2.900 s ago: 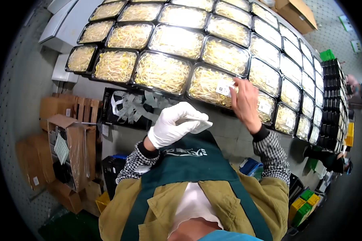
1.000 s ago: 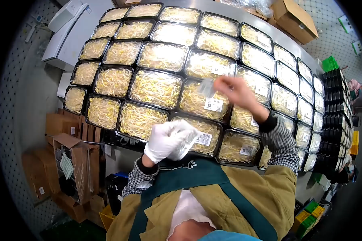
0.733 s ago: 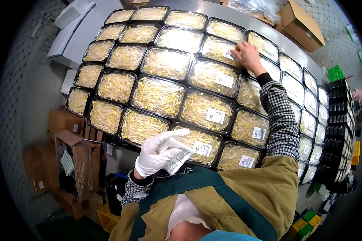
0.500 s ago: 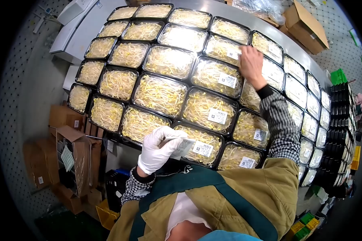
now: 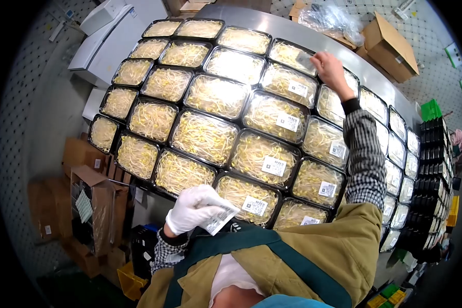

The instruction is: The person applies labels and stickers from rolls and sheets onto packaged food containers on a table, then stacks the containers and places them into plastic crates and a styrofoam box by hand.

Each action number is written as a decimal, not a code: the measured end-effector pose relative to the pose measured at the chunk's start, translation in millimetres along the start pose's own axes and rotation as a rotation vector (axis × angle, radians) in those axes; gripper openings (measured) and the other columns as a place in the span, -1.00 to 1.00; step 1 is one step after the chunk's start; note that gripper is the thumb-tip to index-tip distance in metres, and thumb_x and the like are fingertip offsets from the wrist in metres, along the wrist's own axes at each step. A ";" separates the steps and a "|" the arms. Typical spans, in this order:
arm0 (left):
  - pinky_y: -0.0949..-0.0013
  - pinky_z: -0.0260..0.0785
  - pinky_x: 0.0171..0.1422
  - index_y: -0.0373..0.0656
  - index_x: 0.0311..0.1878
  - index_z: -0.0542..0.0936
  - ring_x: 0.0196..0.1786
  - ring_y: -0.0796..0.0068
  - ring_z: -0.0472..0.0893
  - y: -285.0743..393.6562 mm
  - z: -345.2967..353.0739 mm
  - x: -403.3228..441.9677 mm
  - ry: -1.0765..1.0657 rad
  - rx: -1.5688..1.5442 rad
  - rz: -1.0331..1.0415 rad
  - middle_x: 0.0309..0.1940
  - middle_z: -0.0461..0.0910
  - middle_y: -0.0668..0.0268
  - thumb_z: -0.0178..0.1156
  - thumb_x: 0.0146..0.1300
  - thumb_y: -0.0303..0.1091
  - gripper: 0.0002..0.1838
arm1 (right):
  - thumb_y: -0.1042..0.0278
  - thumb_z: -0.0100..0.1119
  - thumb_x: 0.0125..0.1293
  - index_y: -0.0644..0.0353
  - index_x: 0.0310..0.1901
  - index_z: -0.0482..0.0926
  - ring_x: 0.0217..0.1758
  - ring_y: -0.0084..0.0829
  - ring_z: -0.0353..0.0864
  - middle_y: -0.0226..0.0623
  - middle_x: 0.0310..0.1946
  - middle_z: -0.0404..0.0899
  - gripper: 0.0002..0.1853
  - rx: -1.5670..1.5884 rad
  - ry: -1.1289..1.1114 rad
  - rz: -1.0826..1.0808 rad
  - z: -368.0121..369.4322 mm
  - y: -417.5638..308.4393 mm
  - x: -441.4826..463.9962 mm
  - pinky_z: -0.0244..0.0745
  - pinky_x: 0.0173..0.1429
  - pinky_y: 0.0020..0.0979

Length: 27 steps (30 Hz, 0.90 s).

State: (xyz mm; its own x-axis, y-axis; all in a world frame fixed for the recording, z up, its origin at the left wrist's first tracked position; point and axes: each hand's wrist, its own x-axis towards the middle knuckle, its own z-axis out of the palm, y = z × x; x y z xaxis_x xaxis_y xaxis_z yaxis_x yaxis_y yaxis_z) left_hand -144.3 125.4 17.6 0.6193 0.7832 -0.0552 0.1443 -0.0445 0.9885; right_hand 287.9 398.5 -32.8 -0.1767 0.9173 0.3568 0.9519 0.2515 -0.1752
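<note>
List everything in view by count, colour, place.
Sprout packs: dozens, black and clear, centre
Stuck labels: many, white, on packs
Table: one, grey, beneath packs
Held labels: count unclear, white, lower centre
Loose label: one, translucent, upper right
Stacked packs: many, black, right
Cardboard boxes: several, brown, left, top right
Plastic wrap: one, clear, top right
Cabinet: one, white, upper left
Crates: several, green or yellow, both sides
Left hand: one, white-gloved, holding labels
Right hand: one, bare, over packs

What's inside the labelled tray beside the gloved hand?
Pale, yellow-tipped sprouts show in the tray. Its white label hides those beneath; the lower layers are covered by the upper ones.
</note>
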 end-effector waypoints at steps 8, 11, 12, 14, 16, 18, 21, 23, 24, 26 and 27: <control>0.25 0.44 0.17 -0.40 0.06 0.49 0.02 0.22 0.62 -3.1 -2.1 -33.7 0.275 -0.386 -0.146 0.04 0.56 -0.04 0.30 0.08 -0.64 -0.57 | -0.06 0.05 0.30 0.07 -0.19 0.53 -0.05 -0.23 0.51 -0.27 -0.23 0.54 -0.65 -0.401 0.049 -0.071 72.2 35.6 30.0 0.32 0.05 -0.09; 0.41 0.46 0.00 -0.39 -0.04 0.56 -0.07 0.31 0.65 4.7 -9.2 -34.4 0.200 -0.142 -0.110 -0.12 0.64 0.08 0.27 0.09 -0.59 -0.68 | 0.01 0.02 0.33 0.00 -0.04 0.49 -0.06 -0.27 0.50 -0.29 -0.24 0.53 -0.69 -0.534 0.113 -0.126 78.8 35.5 24.4 0.30 -0.01 -0.07; 0.44 0.46 -0.07 -0.37 -0.07 0.58 -0.13 0.34 0.66 -2.0 -10.3 -37.0 0.125 -0.102 -0.099 -0.18 0.65 0.12 0.26 0.09 -0.58 -0.71 | 0.09 0.04 0.34 0.01 -0.03 0.51 -0.11 -0.24 0.51 -0.28 -0.26 0.53 -0.73 -0.555 0.131 -0.153 69.6 16.3 22.1 0.34 -0.10 -0.15; 0.46 0.42 -0.09 -0.23 -0.12 0.64 -0.19 0.39 0.64 -23.2 -0.5 -38.0 0.273 0.010 0.112 -0.22 0.66 0.25 0.26 0.12 -0.59 -0.77 | 0.20 0.09 0.32 0.06 -0.03 0.53 -0.18 -0.19 0.55 -0.25 -0.27 0.57 -0.75 -0.286 0.144 -0.211 48.8 -55.9 4.7 0.41 -0.18 -0.23; 0.44 0.40 -0.26 -0.18 -0.22 0.67 -0.33 0.46 0.59 -22.6 8.7 -31.9 0.411 0.090 0.072 -0.40 0.61 0.34 0.29 0.12 -0.53 -0.86 | 0.30 0.14 0.31 0.16 -0.06 0.56 -0.24 -0.37 0.63 -0.23 -0.25 0.65 -0.78 0.668 -0.206 -0.096 10.1 -164.3 -54.5 0.48 -0.17 -0.32; 0.38 0.35 -0.34 -0.18 -0.28 0.68 -0.42 0.37 0.55 -30.5 14.8 -32.8 0.503 0.137 0.103 -0.48 0.56 0.31 0.35 0.08 -0.46 -0.88 | 0.18 0.27 0.24 0.17 -0.10 0.61 -0.34 -0.53 0.53 -0.34 -0.27 0.63 -0.71 0.914 -0.791 -0.381 -41.2 -243.0 -104.1 0.42 -0.24 -0.45; 0.43 0.35 -0.36 -0.22 -0.41 0.64 -0.45 0.44 0.56 -49.3 9.5 -51.2 0.506 0.197 0.064 -0.55 0.57 0.29 0.42 0.02 -0.28 -0.79 | 0.28 0.35 0.18 0.24 -0.22 0.61 -0.41 -0.56 0.44 -0.35 -0.39 0.58 -0.76 1.201 -0.994 -0.049 -63.6 -309.1 -173.2 0.36 -0.30 -0.50; 0.42 0.35 -0.40 -0.24 -0.42 0.62 -0.48 0.45 0.57 -48.4 -6.5 -66.4 0.375 0.204 0.004 -0.53 0.59 0.26 0.41 0.06 -0.27 -0.76 | 0.38 0.31 0.20 0.27 -0.29 0.60 -0.44 -0.57 0.44 -0.36 -0.46 0.56 -0.85 1.102 -0.792 -0.023 -58.9 -322.5 -190.4 0.37 -0.31 -0.51; 0.44 0.38 -0.38 -0.24 -0.37 0.64 -0.45 0.46 0.61 -43.5 -15.7 -75.5 0.270 0.154 -0.132 -0.50 0.63 0.25 0.40 0.08 -0.28 -0.78 | 0.41 0.30 0.20 0.27 -0.30 0.60 -0.46 -0.58 0.44 -0.36 -0.48 0.55 -0.87 1.029 -0.697 -0.035 -57.8 -325.3 -194.0 0.36 -0.32 -0.52; 0.46 0.51 -0.19 -0.15 -0.16 0.69 -0.28 0.38 0.71 -56.3 -40.9 -98.5 0.012 -0.072 -0.026 -0.34 0.70 0.24 0.34 0.13 -0.31 -0.78 | 0.40 0.24 0.24 0.27 -0.32 0.58 -0.48 -0.54 0.41 -0.34 -0.48 0.53 -0.88 1.021 -0.514 0.204 -51.1 -330.2 -203.9 0.30 -0.37 -0.49; 0.47 0.51 -0.18 -0.16 -0.15 0.70 -0.29 0.40 0.69 -60.2 -59.0 -113.5 -0.075 -0.146 0.021 -0.33 0.70 0.26 0.34 0.12 -0.35 -0.78 | 0.39 0.23 0.25 0.27 -0.34 0.57 -0.46 -0.47 0.42 -0.32 -0.48 0.51 -0.88 0.884 -0.443 0.178 -50.0 -334.1 -202.6 0.30 -0.35 -0.45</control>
State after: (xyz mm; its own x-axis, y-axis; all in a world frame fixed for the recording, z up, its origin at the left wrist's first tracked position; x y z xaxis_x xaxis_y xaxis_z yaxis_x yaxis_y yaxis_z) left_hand -268.8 75.8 -27.4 0.6774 0.7346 -0.0389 0.0206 0.0340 0.9992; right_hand 18.3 113.2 -0.6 -0.2986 0.9508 -0.0831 0.4777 0.0735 -0.8754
